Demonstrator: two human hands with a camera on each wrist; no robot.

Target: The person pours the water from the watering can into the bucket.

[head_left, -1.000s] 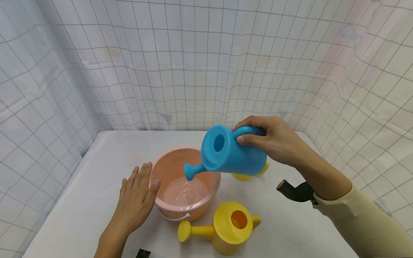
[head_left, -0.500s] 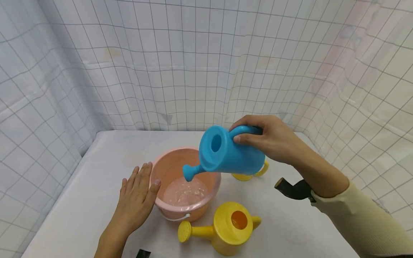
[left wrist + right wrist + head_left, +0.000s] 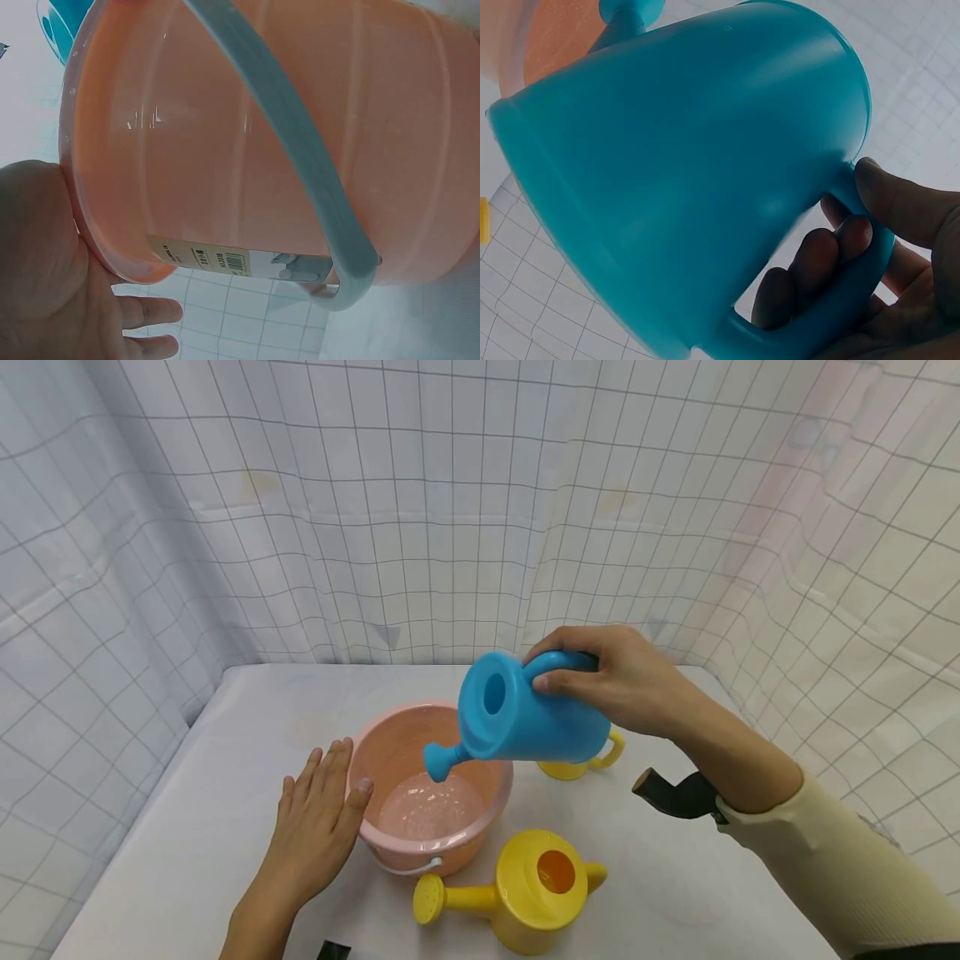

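Note:
My right hand (image 3: 611,681) grips the handle of a blue watering can (image 3: 555,722), fingers curled through the loop. The can is tipped left, its spout over a pink bucket (image 3: 480,827). Rippled water (image 3: 431,810) covers the bucket's bottom. My left hand (image 3: 318,818) rests with straight fingers against the bucket's left rim. The left wrist view shows the palm at the rim, beside the bucket's pale bail handle (image 3: 292,142) and a paper label (image 3: 217,259). In the right wrist view the blue can's body fills most of the picture.
A yellow watering can (image 3: 540,889) stands in front of the bucket, its spout pointing left. Another yellow item with a looped handle (image 3: 615,750) is partly hidden behind the blue can. White grid-patterned curtains (image 3: 480,527) enclose the white-covered table (image 3: 675,877) at the back and sides.
The right hand and blue watering can have shifted slightly left over the bucket, and the water's ripples have changed. The left hand, bucket and yellow watering can have stayed put.

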